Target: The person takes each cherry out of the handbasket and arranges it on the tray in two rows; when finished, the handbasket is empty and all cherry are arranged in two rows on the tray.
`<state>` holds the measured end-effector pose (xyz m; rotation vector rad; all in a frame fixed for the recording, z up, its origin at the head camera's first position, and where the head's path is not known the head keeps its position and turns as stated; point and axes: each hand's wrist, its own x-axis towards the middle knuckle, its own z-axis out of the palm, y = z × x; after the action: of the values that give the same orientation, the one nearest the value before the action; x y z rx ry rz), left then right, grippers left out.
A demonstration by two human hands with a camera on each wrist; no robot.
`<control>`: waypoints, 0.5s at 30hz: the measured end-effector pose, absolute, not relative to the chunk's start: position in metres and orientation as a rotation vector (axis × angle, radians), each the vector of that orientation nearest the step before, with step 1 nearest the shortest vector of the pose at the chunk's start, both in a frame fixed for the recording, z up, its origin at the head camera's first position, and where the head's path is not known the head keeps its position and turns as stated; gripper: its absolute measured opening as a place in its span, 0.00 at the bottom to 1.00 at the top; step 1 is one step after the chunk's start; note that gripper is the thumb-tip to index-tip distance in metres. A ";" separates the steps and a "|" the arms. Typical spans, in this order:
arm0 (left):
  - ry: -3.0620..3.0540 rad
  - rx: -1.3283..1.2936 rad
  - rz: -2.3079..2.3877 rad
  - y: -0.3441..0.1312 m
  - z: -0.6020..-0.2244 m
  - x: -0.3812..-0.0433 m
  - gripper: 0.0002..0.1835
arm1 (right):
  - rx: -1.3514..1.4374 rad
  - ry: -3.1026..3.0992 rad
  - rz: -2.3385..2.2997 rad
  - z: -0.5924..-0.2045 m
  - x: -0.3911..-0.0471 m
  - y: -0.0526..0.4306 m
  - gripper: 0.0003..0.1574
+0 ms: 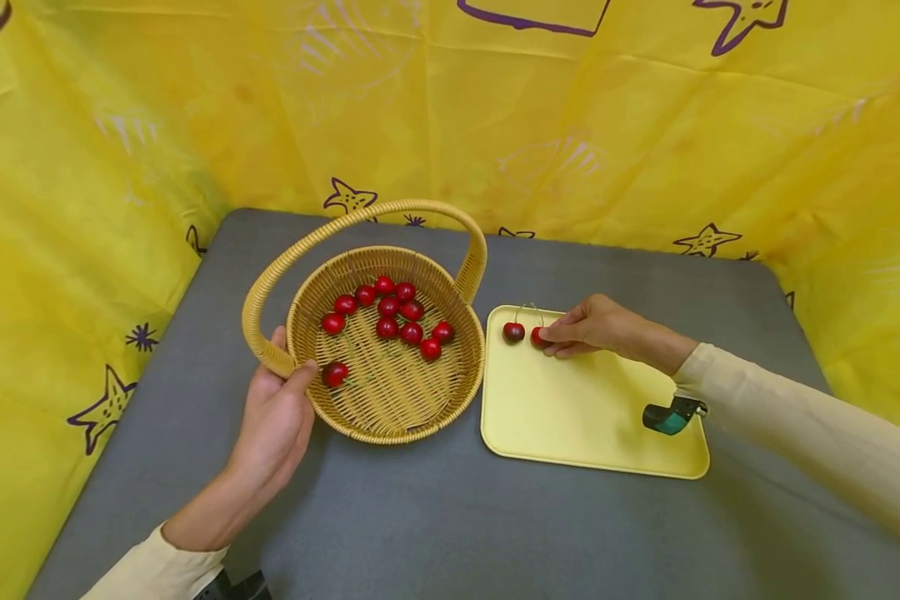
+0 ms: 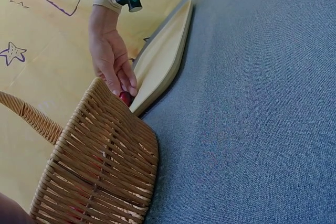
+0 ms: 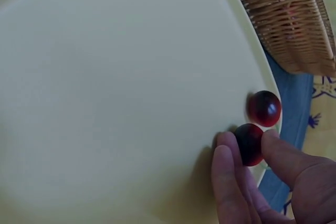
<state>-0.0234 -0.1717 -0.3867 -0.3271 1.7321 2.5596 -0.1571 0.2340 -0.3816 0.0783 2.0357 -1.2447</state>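
My left hand (image 1: 277,421) grips the near left rim of a round wicker basket (image 1: 390,433), by the foot of its tall handle (image 1: 360,215). Several red cherries (image 1: 388,307) lie inside, most toward the back and one near my left thumb. On the right, my right hand (image 1: 596,329) pinches a cherry (image 3: 249,144) between thumb and fingers, at the far left corner of a pale yellow tray (image 1: 570,417). Another dark red cherry (image 1: 513,332) sits on the tray just left of it, its stem pointing away. In the left wrist view the basket hides part of the right hand's cherry.
Basket and tray stand side by side on a grey cloth-covered table (image 1: 450,525). A yellow patterned cloth (image 1: 450,108) with starfish drawings hangs behind and along both sides. The basket handle arches above the basket's far side.
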 end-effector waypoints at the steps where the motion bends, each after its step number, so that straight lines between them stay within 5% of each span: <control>1: 1.730 -0.340 2.559 -0.172 -0.386 -0.023 0.42 | 0.074 2.038 -1.241 -0.381 -0.157 0.234 0.24; 15: 1.742 -0.355 2.534 -0.172 -0.386 -0.024 0.43 | -0.007 2.107 -1.090 -0.364 -0.157 0.245 0.25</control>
<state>-0.0237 -0.1719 -0.3860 -0.3549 1.7421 2.5341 -0.1571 0.2451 -0.3645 -0.0070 2.1066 -1.0902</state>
